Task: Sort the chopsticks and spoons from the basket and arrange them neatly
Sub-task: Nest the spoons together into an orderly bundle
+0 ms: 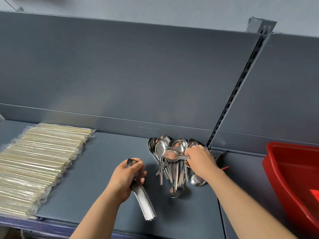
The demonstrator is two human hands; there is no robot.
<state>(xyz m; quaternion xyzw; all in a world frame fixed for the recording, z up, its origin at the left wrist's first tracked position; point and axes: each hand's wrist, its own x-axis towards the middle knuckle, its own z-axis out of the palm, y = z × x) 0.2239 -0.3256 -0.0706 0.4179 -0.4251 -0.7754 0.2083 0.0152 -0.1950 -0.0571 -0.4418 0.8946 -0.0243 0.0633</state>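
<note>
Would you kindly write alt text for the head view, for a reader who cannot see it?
A person's left hand grips a stack of spoons while the right hand pinches one spoon from a loose pile on a grey shelf. Wrapped chopsticks lie in rows at the left; a red basket sits at the right.

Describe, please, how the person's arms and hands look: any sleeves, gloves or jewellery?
The left arm and right arm are bare to the frame edge, no sleeves in view. The left hand and right hand are ungloved; no rings, watch or bracelet show.
</note>
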